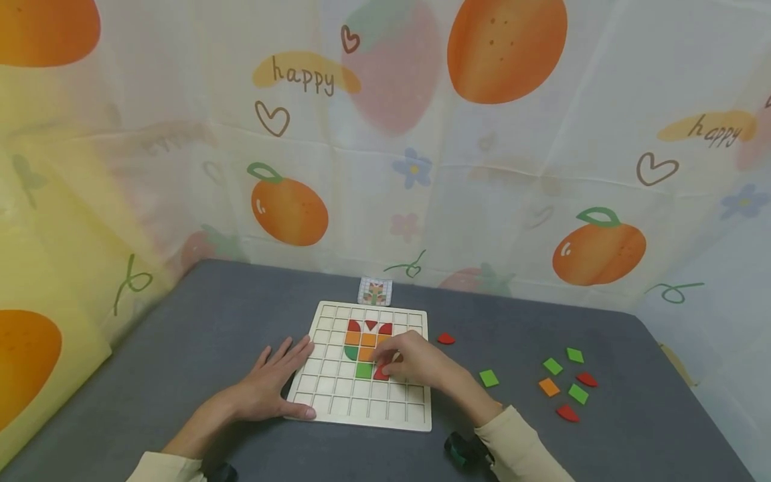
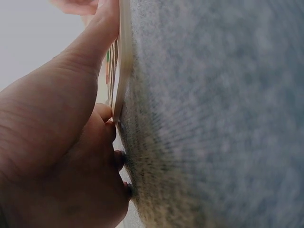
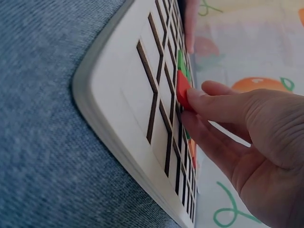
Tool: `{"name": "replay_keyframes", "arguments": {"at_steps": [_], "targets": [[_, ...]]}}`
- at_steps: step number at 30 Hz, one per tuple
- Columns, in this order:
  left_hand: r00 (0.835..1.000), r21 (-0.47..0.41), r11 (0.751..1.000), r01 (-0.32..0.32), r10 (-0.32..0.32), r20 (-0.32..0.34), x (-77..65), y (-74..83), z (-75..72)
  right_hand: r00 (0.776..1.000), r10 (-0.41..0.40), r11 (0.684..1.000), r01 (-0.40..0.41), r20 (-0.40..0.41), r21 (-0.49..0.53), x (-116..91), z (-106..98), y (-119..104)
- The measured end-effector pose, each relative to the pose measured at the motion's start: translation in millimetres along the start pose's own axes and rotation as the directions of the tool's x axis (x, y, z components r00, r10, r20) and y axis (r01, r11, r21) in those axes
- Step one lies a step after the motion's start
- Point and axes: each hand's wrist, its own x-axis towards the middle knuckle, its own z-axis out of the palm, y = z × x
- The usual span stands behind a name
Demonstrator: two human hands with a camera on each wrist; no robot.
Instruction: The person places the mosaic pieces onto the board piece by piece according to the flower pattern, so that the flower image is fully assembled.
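A white square grid board (image 1: pixel 334 406) lies on the dark table. My left hand (image 1: pixel 268 385) has its fingers spread at the board's left edge, with the thumb on the near left corner. My right hand (image 1: pixel 415 360) holds a red tile (image 3: pixel 181 90) between thumb and fingers, low over the cell right of a green square tile (image 1: pixel 364 370). Above that cell, my fingers partly hide the pattern of orange square tiles (image 1: pixel 352 338), a green rounded tile (image 1: pixel 351 352) and red tiles along the top, among them a small red triangle (image 1: pixel 371 325).
A small pattern card (image 1: pixel 375 292) lies behind the board. To the right are loose tiles: a red one (image 1: pixel 446 339), a green square (image 1: pixel 488 378), an orange square (image 1: pixel 549 387) and several other red and green pieces. A fruit-print curtain (image 1: pixel 385 167) hangs behind the table.
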Motion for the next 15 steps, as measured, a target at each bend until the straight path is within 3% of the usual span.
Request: {"name": "replay_keyframes", "arguments": {"at_steps": [15], "targets": [[0.999, 0.031, 0.999, 0.034, -0.033, -0.019, 3.5, -11.0, 7.6, 1.000, 0.016, 1.000, -0.016, -0.022, -0.012, 0, 4, 0]]}}
